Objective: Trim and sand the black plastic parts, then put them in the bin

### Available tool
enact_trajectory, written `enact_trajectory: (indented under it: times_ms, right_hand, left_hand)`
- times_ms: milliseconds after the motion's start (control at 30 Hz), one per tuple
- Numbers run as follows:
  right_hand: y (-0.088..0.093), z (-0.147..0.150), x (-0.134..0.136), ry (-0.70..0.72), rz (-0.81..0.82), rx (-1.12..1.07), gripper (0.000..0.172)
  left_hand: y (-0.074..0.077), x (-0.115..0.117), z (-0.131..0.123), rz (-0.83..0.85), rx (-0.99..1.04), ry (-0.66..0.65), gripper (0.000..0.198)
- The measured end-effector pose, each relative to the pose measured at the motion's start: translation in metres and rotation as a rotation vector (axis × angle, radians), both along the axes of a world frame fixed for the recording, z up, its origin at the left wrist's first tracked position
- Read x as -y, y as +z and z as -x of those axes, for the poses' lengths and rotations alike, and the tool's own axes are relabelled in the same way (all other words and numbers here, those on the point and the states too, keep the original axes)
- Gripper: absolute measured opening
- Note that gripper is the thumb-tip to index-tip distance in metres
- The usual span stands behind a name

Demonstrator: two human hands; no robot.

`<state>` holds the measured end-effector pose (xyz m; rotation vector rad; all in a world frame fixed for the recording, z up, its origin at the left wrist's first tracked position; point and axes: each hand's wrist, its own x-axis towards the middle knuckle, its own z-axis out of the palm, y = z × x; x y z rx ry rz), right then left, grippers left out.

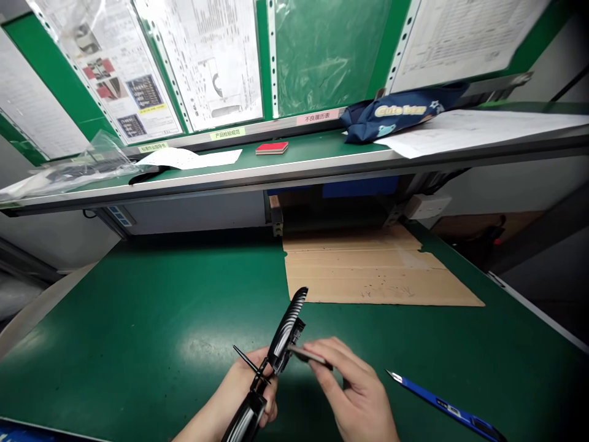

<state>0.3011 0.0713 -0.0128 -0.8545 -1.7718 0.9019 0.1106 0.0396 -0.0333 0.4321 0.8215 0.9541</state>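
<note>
A long, glossy black plastic part (pixel 280 344), ribbed along its curved upper end, stood tilted above the near edge of the surface (pixel 138 331), its tip pointing up and away from the person. The left hand (pixel 243 393) was closed around its lower end, with thin black prongs sticking out just above the fingers. The right hand (pixel 354 393) met the part at its middle from the right, fingers pinched on a small flat grey piece (pixel 306 354) pressed against the part; what that piece was could not be told for sure, perhaps a blade or a scraper.

Just right of the right hand, apart from it, a blue utility knife (pixel 442 405) lay on the green mat with its point toward the hands. Further back, a flat sheet of brown cardboard (pixel 372 270) lay on the surface under the shelf. The green shelf (pixel 299 162) above carried a red pad (pixel 271 147), loose white papers (pixel 469 129), a dark blue pouch (pixel 400 113) and clear plastic bags (pixel 69 169) at its left end. Behind it, printed sheets in plastic sleeves (pixel 211 61) hung on a green board.
</note>
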Motion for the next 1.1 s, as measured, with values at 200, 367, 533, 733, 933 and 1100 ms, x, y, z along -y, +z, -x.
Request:
enact_trajectory:
  times_ms: [200, 367, 533, 733, 933, 1100]
  right_hand:
    - [0.004, 0.008, -0.003, -0.03, -0.086, 0.002, 0.024]
    - [0.0, 0.003, -0.003, 0.135, 0.173, -0.007, 0.016]
    - [-0.03, -0.019, -0.02, 0.085, -0.204, 0.419, 0.03]
    - [-0.018, -0.034, -0.036, 0.06, 0.172, 0.661, 0.027]
    - [0.02, 0.008, -0.029, 0.354, 0.003, 0.765, 0.035]
    - [-0.008, 0.025, -0.034, 0.289, 0.044, 0.925, 0.016]
  left_hand:
    - [0.0, 0.004, 0.0, -0.01, -0.018, -0.024, 0.031]
    - [0.01, -0.003, 0.009, -0.065, -0.076, 0.001, 0.033]
    - [0.051, -0.009, 0.037, -0.172, -0.391, -0.011, 0.035]
    - [0.073, -0.006, 0.058, -0.362, -1.363, -0.48, 0.064]
    - [0.074, -0.022, 0.022, -0.58, -1.304, -0.604, 0.081]
    - [0.058, -0.031, 0.006, -0.559, -1.287, -0.515, 0.054]
